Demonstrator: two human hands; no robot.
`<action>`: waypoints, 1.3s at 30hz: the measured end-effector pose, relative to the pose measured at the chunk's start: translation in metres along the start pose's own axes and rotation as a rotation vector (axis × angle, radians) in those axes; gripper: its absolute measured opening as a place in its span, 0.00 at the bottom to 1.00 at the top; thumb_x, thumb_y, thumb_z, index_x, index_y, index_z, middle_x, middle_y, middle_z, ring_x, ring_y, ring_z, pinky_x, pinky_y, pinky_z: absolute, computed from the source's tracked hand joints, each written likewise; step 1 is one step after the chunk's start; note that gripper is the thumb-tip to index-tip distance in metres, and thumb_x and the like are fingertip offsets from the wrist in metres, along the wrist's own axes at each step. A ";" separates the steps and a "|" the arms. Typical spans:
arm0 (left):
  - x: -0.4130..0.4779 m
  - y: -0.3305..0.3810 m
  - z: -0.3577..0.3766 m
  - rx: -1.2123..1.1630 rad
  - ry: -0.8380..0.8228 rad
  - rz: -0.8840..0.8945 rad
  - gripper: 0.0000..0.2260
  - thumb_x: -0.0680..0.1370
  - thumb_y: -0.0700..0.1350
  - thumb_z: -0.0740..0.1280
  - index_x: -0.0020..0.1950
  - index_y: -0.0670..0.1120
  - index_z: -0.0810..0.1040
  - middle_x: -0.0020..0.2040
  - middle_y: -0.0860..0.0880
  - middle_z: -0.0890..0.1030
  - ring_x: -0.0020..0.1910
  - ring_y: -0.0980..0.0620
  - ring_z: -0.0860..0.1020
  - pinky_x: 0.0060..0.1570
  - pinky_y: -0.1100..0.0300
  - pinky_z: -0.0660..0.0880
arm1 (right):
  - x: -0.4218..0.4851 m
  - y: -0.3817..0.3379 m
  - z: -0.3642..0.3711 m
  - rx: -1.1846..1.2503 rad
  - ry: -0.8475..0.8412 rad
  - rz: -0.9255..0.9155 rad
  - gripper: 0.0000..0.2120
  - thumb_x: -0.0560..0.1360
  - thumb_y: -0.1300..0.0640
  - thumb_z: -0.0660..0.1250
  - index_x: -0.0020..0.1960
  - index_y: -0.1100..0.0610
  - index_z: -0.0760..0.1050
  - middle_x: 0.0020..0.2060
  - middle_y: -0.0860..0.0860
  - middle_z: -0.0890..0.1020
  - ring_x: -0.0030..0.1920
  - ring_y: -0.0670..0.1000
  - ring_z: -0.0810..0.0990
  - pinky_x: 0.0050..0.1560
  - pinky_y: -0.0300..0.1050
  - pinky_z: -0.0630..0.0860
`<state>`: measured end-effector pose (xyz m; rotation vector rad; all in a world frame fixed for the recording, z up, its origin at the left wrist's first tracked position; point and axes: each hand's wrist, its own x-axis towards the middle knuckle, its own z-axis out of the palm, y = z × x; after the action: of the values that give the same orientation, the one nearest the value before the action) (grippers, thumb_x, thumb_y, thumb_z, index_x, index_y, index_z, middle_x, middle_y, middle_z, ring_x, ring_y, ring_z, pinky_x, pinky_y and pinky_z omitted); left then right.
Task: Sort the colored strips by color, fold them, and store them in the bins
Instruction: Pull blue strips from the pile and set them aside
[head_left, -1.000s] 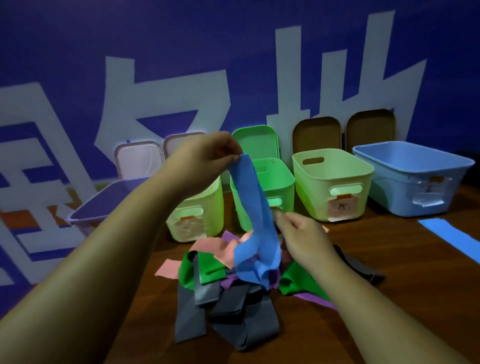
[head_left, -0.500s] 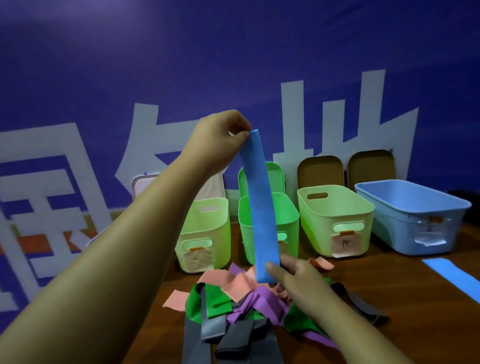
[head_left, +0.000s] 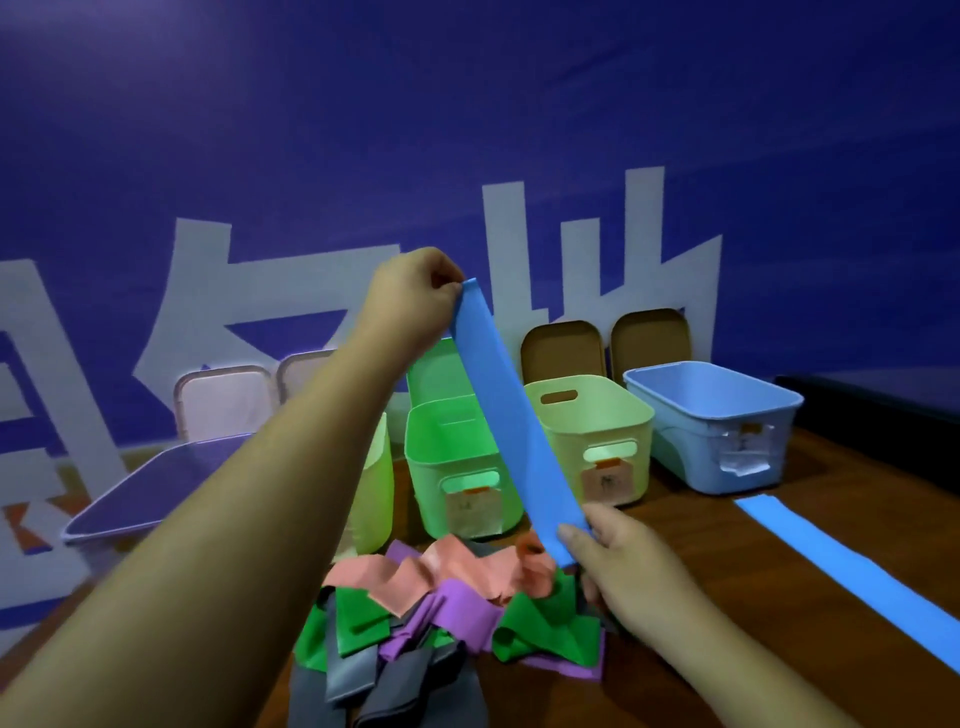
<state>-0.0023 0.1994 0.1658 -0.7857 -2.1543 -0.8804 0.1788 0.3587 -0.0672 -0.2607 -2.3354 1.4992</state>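
Blue strip (head_left: 511, 415) taut between hands: left hand (head_left: 410, 296) pinches top, right hand (head_left: 618, 551) pinches bottom.

Dim bluish light, soft blur, wide-angle bending at edges.

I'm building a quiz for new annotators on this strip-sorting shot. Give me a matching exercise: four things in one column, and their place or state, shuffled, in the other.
1. held blue strip
2. second blue strip
3. light blue bin
4. grey strips

A. lying flat on the table
B. farthest right in its row
C. nearest the camera
D. stretched between left hand and right hand

Pairs: 1-D, 2-A, 3-B, 4-C.
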 end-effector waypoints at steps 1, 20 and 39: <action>-0.001 0.006 0.012 -0.016 -0.011 -0.011 0.07 0.79 0.41 0.68 0.52 0.49 0.85 0.46 0.52 0.83 0.46 0.52 0.80 0.38 0.64 0.69 | -0.008 0.003 -0.014 -0.031 0.017 0.005 0.07 0.85 0.55 0.66 0.52 0.57 0.80 0.24 0.52 0.76 0.25 0.48 0.73 0.29 0.44 0.66; -0.107 0.157 0.275 -0.199 -0.380 0.048 0.09 0.81 0.42 0.64 0.53 0.46 0.84 0.51 0.45 0.86 0.51 0.43 0.82 0.46 0.55 0.74 | -0.138 0.072 -0.224 -0.266 0.255 0.431 0.08 0.80 0.54 0.70 0.59 0.52 0.77 0.36 0.50 0.88 0.28 0.47 0.78 0.28 0.43 0.74; -0.173 0.183 0.364 0.164 -0.443 0.089 0.05 0.83 0.45 0.61 0.54 0.47 0.75 0.47 0.48 0.79 0.43 0.43 0.76 0.38 0.51 0.70 | -0.156 0.110 -0.260 -0.302 0.299 0.437 0.04 0.79 0.54 0.69 0.54 0.47 0.78 0.34 0.47 0.88 0.27 0.47 0.76 0.28 0.44 0.72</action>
<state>0.1048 0.5368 -0.0994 -1.0599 -2.5093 -0.5072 0.4193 0.5706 -0.0985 -1.0545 -2.3392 1.1609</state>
